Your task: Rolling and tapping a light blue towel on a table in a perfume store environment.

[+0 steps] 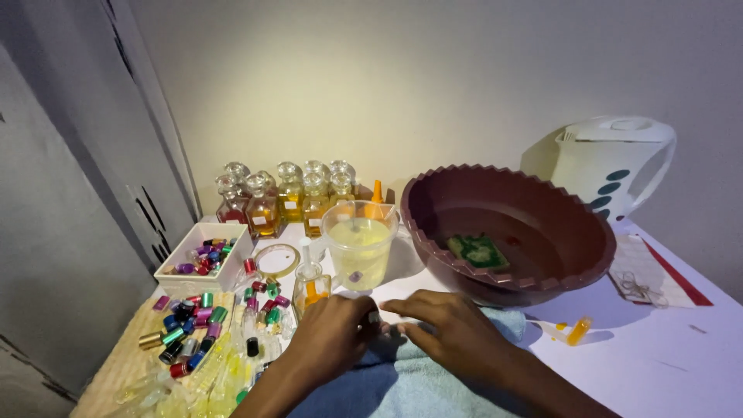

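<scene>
Both my hands rest on the blue towel (402, 379) at the bench's near edge. My left hand (333, 337) pinches a small vial (374, 316) in closed fingers; my right hand (457, 333) lies flat, fingertips touching that vial, below the measuring jug (360, 244).

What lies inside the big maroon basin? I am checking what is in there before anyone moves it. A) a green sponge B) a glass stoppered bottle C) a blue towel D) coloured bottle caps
A: a green sponge lies on the bottom of the maroon basin; nothing else solid shows inside it.
</scene>
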